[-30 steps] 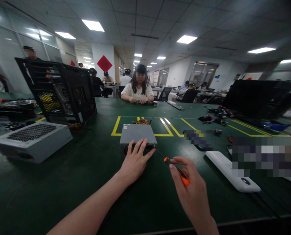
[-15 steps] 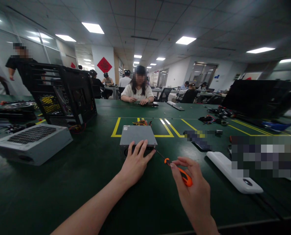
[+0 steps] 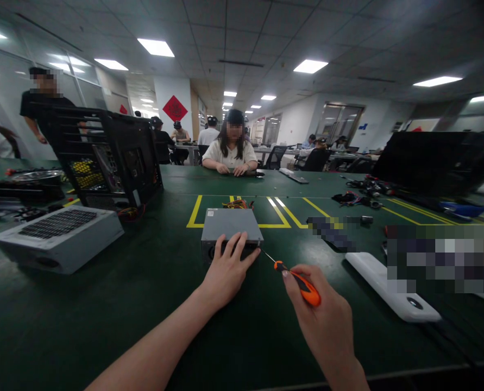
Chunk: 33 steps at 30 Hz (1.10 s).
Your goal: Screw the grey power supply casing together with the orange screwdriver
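Observation:
A grey metal computer power supply (image 3: 230, 221) sits on the green table in front of me. My left hand (image 3: 225, 274) grips its near side, fingers spread over the front top edge and a digit reaching the right corner. The near face is partly covered by these fingers. My right hand (image 3: 325, 315) holds an orange and black screwdriver (image 3: 308, 290) between thumb and fingers. Its thin shaft points up and left at the power supply's near right corner; whether the tip touches a screw is too small to tell. Coloured cables (image 3: 238, 204) lie behind the power supply.
Left stand a second power supply (image 3: 62, 236) and a black computer case (image 3: 111, 157). To the right lie a white oblong device (image 3: 392, 288), loose cables (image 3: 364, 187) and a black monitor-like panel (image 3: 433, 163). A person (image 3: 233, 146) sits across the table.
Fingers of my right hand have shifted on the screwdriver handle, showing more of it. My left hand and the power supply keep their places. The view has shifted slightly.

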Available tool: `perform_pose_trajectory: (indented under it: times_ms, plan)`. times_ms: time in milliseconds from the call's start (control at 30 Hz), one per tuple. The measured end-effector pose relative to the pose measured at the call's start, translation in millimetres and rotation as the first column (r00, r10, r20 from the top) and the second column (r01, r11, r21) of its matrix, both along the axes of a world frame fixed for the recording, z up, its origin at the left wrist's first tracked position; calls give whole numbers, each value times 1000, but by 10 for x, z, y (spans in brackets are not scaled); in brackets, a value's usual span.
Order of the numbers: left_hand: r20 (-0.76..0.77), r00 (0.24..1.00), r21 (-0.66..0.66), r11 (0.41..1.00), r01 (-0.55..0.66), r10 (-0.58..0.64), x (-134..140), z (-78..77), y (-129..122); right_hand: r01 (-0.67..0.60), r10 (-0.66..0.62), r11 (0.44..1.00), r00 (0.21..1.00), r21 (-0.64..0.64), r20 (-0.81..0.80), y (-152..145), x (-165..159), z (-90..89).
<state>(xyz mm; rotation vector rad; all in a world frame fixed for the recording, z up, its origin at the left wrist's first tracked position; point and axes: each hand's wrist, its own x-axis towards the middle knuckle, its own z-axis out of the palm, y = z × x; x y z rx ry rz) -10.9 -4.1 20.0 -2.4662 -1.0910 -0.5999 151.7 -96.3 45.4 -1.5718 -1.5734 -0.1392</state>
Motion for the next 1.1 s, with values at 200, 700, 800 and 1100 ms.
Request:
perform_pose_trajectory:
  times_ms: [200, 700, 800, 1100]
  plan:
    - [4, 1000, 10, 1000, 1, -1, 12, -6, 1, -167, 167, 986, 985, 8, 54, -47, 22, 64]
    - [19, 1000, 1, 1000, 19, -19, 2, -32, 7, -276, 278, 942, 960, 192, 17, -72, -148, -2]
    - [18, 1000, 5, 1000, 24, -24, -6, -34, 8, -284, 285, 942, 958, 182, 21, -23, -194, -39]
    - [35, 999, 12, 1000, 23, -24, -6, -39, 7, -268, 262, 945, 963, 186, 55, 9, -210, -110]
